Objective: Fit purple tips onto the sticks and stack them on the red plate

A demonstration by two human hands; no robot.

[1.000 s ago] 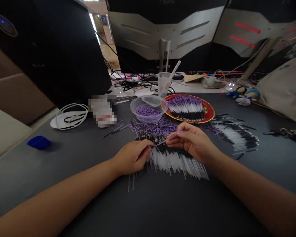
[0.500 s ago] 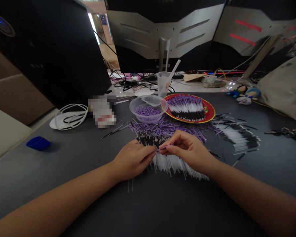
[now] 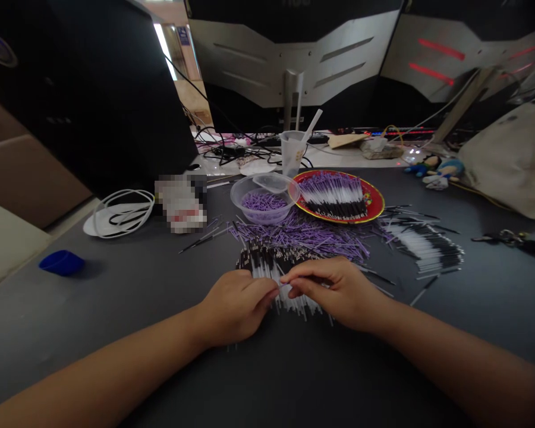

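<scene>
The right hand pinched a thin rod near the curled left hand; a slip could scatter the pile.

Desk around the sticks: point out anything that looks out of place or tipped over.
A stray black stick lies askew, apart from the neat rows on the right. A small blue cup seems tipped on its side at the left of the desk.

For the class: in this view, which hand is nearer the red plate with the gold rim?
The right hand is nearer, directly in front of the red plate. The left hand is farther away, in front of the plate and off to its left.
</scene>
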